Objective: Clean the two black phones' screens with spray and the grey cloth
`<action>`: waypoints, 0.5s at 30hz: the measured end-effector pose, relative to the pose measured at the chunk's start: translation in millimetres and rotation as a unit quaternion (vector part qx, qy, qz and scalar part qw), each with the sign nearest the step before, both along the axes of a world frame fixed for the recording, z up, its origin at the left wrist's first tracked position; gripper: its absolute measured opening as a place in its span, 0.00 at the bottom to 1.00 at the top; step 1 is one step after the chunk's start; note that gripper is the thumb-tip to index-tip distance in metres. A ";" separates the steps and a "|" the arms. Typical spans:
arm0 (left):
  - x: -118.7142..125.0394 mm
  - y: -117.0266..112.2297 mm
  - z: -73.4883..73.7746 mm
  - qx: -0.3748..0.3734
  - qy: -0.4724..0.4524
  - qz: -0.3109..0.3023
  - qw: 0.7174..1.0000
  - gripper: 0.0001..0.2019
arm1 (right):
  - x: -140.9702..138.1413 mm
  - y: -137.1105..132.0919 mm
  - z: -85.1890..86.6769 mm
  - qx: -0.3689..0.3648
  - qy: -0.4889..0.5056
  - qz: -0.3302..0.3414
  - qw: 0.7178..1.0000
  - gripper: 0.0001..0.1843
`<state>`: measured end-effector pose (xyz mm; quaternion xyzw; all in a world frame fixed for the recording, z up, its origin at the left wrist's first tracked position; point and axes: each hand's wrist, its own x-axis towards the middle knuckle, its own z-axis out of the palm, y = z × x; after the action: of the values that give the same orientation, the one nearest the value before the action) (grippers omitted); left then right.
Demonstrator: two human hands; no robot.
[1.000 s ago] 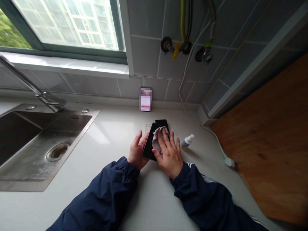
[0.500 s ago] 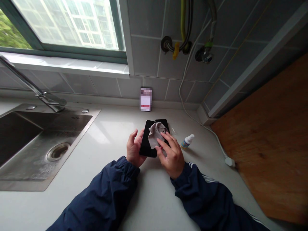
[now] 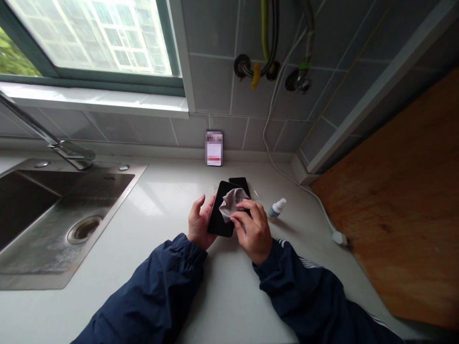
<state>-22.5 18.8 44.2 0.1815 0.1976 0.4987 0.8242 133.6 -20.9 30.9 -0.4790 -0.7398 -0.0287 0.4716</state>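
Between the thumb and fingers of our right hand point(image 3: 255, 233), pinched narrow, we hold one crumpled grey cloth point(image 3: 230, 201) over the face of one flat black device point(image 3: 218, 220). Our left hand point(image 3: 198, 223) holds that device by its left edge, thumb raised clear of the face, fingers partly hidden behind it. Just beyond, we count one more black device point(image 3: 237, 181), partly hidden behind the first. One small bottle point(image 3: 277, 209) with a white top stands to the right, near our right hand but apart from it. Farther back, one phone point(image 3: 214, 149) with a lit, blurred-out screen stands propped by the grey tiled wall point(image 3: 213, 86).

Beneath us spreads a smooth white counter point(image 3: 150, 191), catching pale light. One steel sink point(image 3: 36, 282) is set into it at left, with one chrome faucet point(image 3: 73, 154). Above them is one window point(image 3: 114, 43). At right, one white cable point(image 3: 264, 134) runs down to a plug point(image 3: 339, 238) beside a wooden panel point(image 3: 401, 205).
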 end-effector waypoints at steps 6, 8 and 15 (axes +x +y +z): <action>-1.9 1.6 -0.1 -0.002 0.000 0.015 1.000 0.29 | -4.5 -11.4 10.7 0.016 0.093 0.099 0.991 0.07; -3.1 2.4 -1.2 -0.003 -0.001 0.012 1.000 0.30 | -5.6 -14.8 11.0 -0.027 0.149 0.125 0.981 0.06; -3.8 3.8 -3.7 -0.023 -0.021 0.013 0.999 0.30 | -2.8 -6.4 0.9 -0.193 0.454 0.129 0.860 0.10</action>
<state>-26.3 22.6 40.5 0.1496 0.1934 0.5084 0.8257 130.8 -27.3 31.8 -0.4208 -0.4899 0.3965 0.6525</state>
